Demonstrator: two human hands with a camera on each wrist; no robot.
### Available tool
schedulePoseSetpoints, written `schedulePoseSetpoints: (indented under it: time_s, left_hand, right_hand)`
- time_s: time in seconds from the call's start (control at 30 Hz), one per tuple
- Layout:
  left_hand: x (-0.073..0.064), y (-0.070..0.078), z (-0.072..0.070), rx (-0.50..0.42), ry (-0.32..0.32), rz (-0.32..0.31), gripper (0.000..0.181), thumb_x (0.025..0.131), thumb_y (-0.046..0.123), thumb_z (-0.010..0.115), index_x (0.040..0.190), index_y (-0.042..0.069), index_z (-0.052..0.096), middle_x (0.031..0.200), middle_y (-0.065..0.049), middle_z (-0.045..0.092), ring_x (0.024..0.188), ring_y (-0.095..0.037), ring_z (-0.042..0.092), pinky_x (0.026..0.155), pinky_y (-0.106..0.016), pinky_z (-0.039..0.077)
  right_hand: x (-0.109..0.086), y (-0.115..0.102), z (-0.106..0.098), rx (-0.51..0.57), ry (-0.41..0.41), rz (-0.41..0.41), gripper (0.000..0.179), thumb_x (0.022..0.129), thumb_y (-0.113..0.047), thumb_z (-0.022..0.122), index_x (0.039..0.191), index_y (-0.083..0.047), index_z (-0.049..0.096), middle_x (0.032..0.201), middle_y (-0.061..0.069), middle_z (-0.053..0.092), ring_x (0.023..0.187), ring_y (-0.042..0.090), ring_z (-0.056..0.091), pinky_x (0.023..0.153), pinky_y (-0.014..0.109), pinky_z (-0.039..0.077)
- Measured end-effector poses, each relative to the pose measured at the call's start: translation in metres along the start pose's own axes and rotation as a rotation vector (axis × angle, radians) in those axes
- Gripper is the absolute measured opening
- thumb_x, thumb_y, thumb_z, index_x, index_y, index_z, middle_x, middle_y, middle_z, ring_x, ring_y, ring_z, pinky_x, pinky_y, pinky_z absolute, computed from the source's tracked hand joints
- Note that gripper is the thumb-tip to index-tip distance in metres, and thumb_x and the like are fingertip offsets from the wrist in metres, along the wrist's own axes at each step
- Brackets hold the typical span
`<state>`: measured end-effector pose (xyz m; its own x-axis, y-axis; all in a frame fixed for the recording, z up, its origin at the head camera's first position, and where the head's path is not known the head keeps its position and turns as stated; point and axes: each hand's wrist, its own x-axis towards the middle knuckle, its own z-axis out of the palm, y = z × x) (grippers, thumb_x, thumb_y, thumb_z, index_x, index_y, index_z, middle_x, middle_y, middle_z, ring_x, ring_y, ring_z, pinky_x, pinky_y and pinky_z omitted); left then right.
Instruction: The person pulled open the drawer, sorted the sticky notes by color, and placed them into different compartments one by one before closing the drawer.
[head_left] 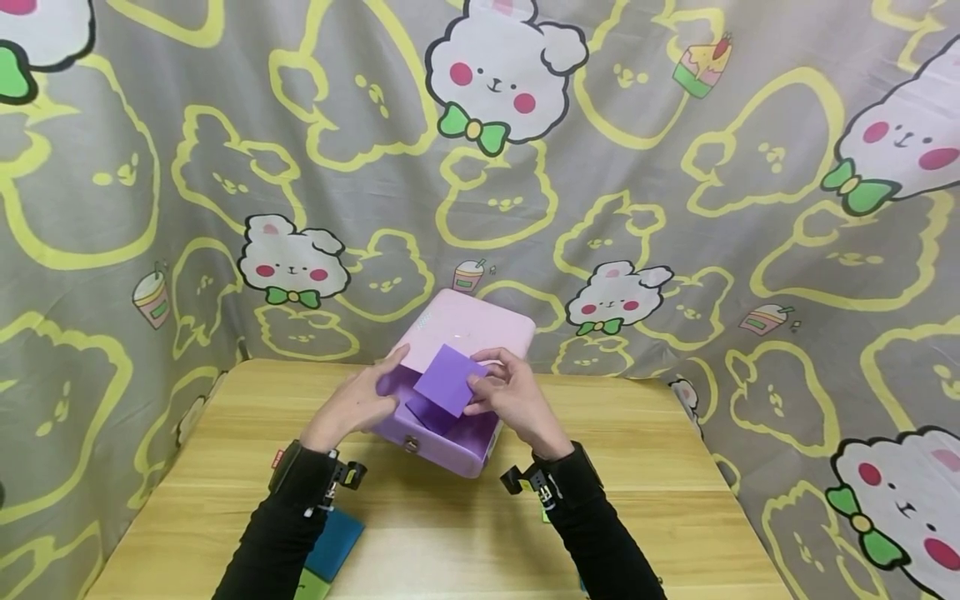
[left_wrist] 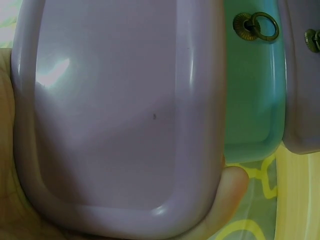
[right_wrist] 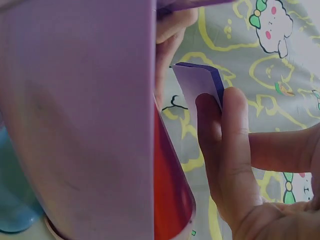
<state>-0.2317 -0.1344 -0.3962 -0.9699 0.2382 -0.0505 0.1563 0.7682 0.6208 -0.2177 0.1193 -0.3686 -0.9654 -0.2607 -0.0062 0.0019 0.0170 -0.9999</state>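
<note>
A lavender hinged tin box point(head_left: 442, 450) stands tilted with its pink-lilac lid point(head_left: 472, 325) raised. My left hand point(head_left: 356, 408) grips the box at its left side; in the left wrist view the palm and a fingertip point(left_wrist: 232, 187) wrap round its rounded end. Over the opening, my right hand point(head_left: 513, 400) pinches a flat purple square pad point(head_left: 450, 379) by its right edge. The right wrist view shows the pad point(right_wrist: 192, 85) edge-on, between thumb and fingers. A darker purple piece point(head_left: 431, 414) shows beneath it inside the box.
Blue point(head_left: 336, 546) and green point(head_left: 311, 587) flat squares lie on the wooden table point(head_left: 442, 542) by the left forearm. A teal panel with a brass ring point(left_wrist: 265, 27) shows beside the box. Behind hangs a grey cartoon-print curtain point(head_left: 495, 200).
</note>
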Motion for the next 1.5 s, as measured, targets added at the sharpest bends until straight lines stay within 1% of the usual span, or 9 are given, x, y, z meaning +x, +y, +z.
schedulePoseSetpoints:
  time_s: [0.1, 0.2, 0.37, 0.57, 0.73, 0.87, 1.1, 1.33, 1.5]
  left_hand:
    - [0.000, 0.000, 0.000, -0.017, -0.008, -0.008, 0.093, 0.082, 0.014, 0.058, 0.163, 0.032, 0.016, 0.165, -0.026, 0.025, 0.074, -0.024, 0.055, 0.066, -0.033, 0.044]
    - [0.001, 0.000, 0.000, -0.021, -0.005, -0.012, 0.093, 0.082, 0.014, 0.057, 0.163, 0.033, 0.017, 0.165, -0.025, 0.026, 0.070, -0.023, 0.052, 0.063, -0.031, 0.042]
    - [0.002, -0.001, 0.001, 0.006, 0.008, -0.002, 0.091, 0.081, 0.016, 0.057, 0.163, 0.033, 0.019, 0.164, -0.024, 0.031, 0.081, -0.027, 0.058, 0.066, -0.031, 0.043]
    - [0.002, -0.001, 0.002, -0.006, 0.005, -0.019, 0.092, 0.081, 0.015, 0.058, 0.163, 0.034, 0.019, 0.164, -0.024, 0.031, 0.085, -0.027, 0.059, 0.064, -0.030, 0.043]
    - [0.002, 0.000, 0.002, 0.001, 0.017, -0.005, 0.089, 0.083, 0.017, 0.058, 0.162, 0.033, 0.021, 0.163, -0.023, 0.033, 0.113, -0.038, 0.060, 0.078, -0.041, 0.050]
    - [0.001, 0.001, 0.002, -0.004, 0.019, 0.002, 0.087, 0.085, 0.018, 0.058, 0.162, 0.032, 0.021, 0.163, -0.023, 0.034, 0.126, -0.043, 0.056, 0.090, -0.052, 0.052]
    - [0.001, 0.000, 0.001, -0.007, 0.014, -0.010, 0.088, 0.085, 0.017, 0.058, 0.162, 0.033, 0.020, 0.163, -0.024, 0.033, 0.113, -0.038, 0.061, 0.071, -0.032, 0.046]
    - [0.000, 0.001, 0.001, -0.014, 0.014, -0.013, 0.086, 0.086, 0.018, 0.057, 0.162, 0.033, 0.021, 0.163, -0.023, 0.033, 0.122, -0.042, 0.058, 0.083, -0.042, 0.051]
    - [0.000, 0.000, 0.001, -0.009, 0.019, -0.003, 0.087, 0.085, 0.017, 0.057, 0.162, 0.031, 0.021, 0.163, -0.024, 0.033, 0.120, -0.041, 0.059, 0.079, -0.040, 0.051]
  right_hand:
    - [0.001, 0.001, 0.003, -0.016, -0.017, -0.002, 0.036, 0.097, 0.004, 0.059, 0.132, 0.001, 0.049, 0.095, 0.012, 0.066, 0.071, 0.018, 0.071, 0.069, 0.038, 0.064]
    - [0.001, 0.004, 0.006, -0.026, -0.027, -0.002, 0.036, 0.097, 0.004, 0.059, 0.131, 0.002, 0.049, 0.087, 0.007, 0.063, 0.068, 0.018, 0.070, 0.070, 0.038, 0.064]
    - [0.000, 0.009, 0.009, -0.040, -0.033, 0.013, 0.035, 0.097, 0.003, 0.060, 0.130, 0.001, 0.050, 0.087, 0.007, 0.064, 0.067, 0.018, 0.070, 0.070, 0.040, 0.064]
    - [-0.002, 0.014, 0.014, -0.072, -0.047, 0.012, 0.035, 0.097, 0.002, 0.061, 0.130, 0.000, 0.051, 0.087, 0.007, 0.065, 0.064, 0.019, 0.071, 0.076, 0.053, 0.063]
    - [-0.003, 0.018, 0.017, -0.086, -0.052, 0.011, 0.033, 0.097, 0.002, 0.061, 0.128, -0.001, 0.052, 0.090, 0.010, 0.066, 0.068, 0.019, 0.072, 0.078, 0.057, 0.061]
    - [-0.004, 0.019, 0.019, -0.101, -0.043, 0.018, 0.032, 0.096, 0.002, 0.061, 0.127, -0.002, 0.054, 0.101, 0.021, 0.071, 0.070, 0.020, 0.073, 0.076, 0.055, 0.062]
    - [-0.005, 0.022, 0.022, -0.124, -0.058, 0.028, 0.032, 0.096, 0.003, 0.062, 0.127, -0.002, 0.055, 0.108, 0.027, 0.070, 0.068, 0.019, 0.073, 0.070, 0.044, 0.064]
    - [-0.008, 0.024, 0.025, -0.137, -0.073, 0.011, 0.031, 0.096, 0.002, 0.061, 0.126, -0.001, 0.054, 0.110, 0.027, 0.070, 0.071, 0.018, 0.073, 0.066, 0.036, 0.064]
    - [-0.009, 0.026, 0.027, -0.128, -0.078, -0.001, 0.031, 0.096, 0.002, 0.061, 0.126, 0.000, 0.054, 0.113, 0.028, 0.070, 0.074, 0.019, 0.074, 0.066, 0.036, 0.064]
